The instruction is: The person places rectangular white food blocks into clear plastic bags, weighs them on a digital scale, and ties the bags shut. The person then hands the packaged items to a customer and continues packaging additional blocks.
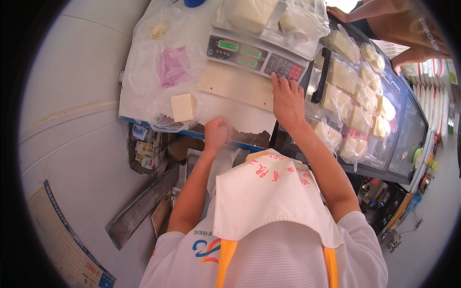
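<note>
My right hand (289, 104) reaches to the keypad (283, 66) of a digital price scale (237, 50), the index fingertip at its lower left keys. Green displays on the scale are lit. On its steel pan (306, 52) sit a large pale block (252, 14) in clear plastic and a smaller bagged piece (302, 21). My left hand (218, 132) is curled into a loose fist by the worn front edge of the white table (248, 118); nothing shows in it. Left of that fist, a pale cream block (183, 107) lies on clear plastic bags (144, 79).
A pink plastic bag (174, 66) lies on the table's left. Several bagged pale blocks (338, 77) cover the dark-framed glass counter (399, 144) at right. Another person's hand (338, 14) rests at its far edge. A container of banknotes (145, 148) sits below the table edge.
</note>
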A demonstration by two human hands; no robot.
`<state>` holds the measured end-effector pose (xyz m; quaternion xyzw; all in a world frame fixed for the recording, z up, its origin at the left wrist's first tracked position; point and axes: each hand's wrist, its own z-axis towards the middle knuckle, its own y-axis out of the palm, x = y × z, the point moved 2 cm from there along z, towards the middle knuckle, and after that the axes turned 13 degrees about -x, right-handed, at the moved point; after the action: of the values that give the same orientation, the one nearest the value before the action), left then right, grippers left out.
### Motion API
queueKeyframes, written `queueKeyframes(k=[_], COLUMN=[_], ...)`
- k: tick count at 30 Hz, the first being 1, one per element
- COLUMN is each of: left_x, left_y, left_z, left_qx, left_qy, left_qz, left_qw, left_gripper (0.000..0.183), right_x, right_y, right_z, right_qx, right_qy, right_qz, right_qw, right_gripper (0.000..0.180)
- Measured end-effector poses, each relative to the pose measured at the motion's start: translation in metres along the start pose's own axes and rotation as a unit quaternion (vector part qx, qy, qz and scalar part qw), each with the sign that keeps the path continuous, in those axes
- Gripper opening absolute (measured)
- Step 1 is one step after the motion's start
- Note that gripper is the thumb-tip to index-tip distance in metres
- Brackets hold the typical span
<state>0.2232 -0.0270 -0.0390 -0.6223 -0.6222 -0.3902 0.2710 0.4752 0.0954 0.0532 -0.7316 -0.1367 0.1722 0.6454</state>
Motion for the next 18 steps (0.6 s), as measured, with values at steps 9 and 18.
queueKeyframes(k=[9,18], left_x=[0.002,0.002], left_y=[0.003,0.001], left_z=[-0.001,-0.002], left_qx=[0.016,0.01], left_qy=[-0.004,-0.004], left_qz=[0.002,-0.011], left_qw=[1.0,1.0], left_gripper=[0.023,0.022], right_x=[-0.006,-0.002], right_y=[-0.002,-0.013], right_z=[0.009,0.033], right_qx=[0.03,-0.045], right_qy=[0.024,0.017], right_qz=[0.046,-0.073], right_qw=[0.998,0.996], right_gripper=[0.058,0.067])
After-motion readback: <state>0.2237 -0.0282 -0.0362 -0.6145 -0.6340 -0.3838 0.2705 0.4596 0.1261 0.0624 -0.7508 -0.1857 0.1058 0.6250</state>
